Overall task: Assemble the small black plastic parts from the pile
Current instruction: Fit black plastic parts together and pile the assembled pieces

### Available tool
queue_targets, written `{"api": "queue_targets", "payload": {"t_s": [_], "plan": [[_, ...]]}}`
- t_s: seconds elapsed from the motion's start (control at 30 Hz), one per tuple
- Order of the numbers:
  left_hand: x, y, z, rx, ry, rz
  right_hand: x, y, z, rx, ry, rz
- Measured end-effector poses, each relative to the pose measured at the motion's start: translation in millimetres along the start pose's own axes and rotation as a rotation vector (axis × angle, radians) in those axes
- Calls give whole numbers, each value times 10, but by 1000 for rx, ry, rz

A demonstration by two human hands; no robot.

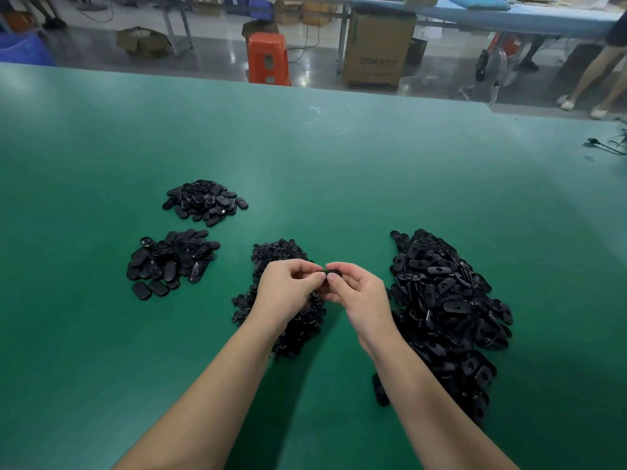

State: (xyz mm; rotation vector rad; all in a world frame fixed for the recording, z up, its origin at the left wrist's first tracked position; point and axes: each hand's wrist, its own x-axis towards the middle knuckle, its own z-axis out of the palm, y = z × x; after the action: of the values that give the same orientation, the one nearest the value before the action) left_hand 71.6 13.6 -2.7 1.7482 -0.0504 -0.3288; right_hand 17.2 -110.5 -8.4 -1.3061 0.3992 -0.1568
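Both hands meet above the green table [305, 171]. My right hand [359, 296] pinches a small black oval plastic part [330, 273] between thumb and fingers. My left hand [288, 290] pinches the same part from the left side, its fingers curled; whether it also holds a smaller piece is hidden. Under the hands lies a pile of small round black parts [281, 252]. A large pile of black oval parts [448, 307] lies to the right. On the left sit two smaller heaps of oval parts, one nearer [173, 262] and one farther [205, 201].
Beyond the table's far edge stand an orange plastic stool [268, 57] and a cardboard box [376, 49]. A person's legs [597, 72] show at the far right. Black cables [610, 144] lie on the table's right edge. One loose oval part [380, 390] lies by my right forearm.
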Motion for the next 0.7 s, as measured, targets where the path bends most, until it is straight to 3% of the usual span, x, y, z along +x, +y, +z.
{"api": "queue_targets", "payload": {"t_s": [0.7], "plan": [[9,-53,88,125,8,-42,44,-5,-104,-202,-17,-16]]}}
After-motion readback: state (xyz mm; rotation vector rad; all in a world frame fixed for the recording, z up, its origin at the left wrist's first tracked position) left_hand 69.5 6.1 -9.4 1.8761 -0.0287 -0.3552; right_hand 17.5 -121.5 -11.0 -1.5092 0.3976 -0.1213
